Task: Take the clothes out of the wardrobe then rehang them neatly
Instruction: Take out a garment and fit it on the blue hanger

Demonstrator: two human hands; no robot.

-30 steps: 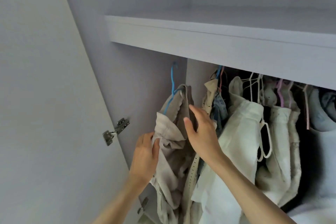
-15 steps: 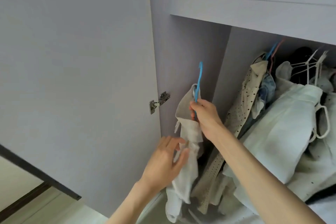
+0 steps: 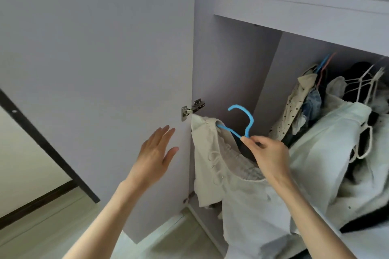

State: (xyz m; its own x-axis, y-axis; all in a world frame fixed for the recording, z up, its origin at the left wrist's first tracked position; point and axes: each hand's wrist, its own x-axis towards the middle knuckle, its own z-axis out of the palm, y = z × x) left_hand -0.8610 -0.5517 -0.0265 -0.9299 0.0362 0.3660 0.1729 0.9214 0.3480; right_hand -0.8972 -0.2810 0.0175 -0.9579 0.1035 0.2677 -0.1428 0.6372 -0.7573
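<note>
The right hand (image 3: 271, 153) pinches the blue hanger (image 3: 242, 122) between thumb and fingertips, just under its hook. The hook points up and to 10 o'clock. A beige garment (image 3: 221, 166) hangs from the hanger, off the rail, in front of the open wardrobe. The left hand (image 3: 155, 153) is at 9 o'clock from it, fingers straight and spread wide, holding nothing, in front of the wardrobe door (image 3: 94, 69). More clothes (image 3: 328, 145) hang at 3 o'clock, under the shelf (image 3: 294, 12).
</note>
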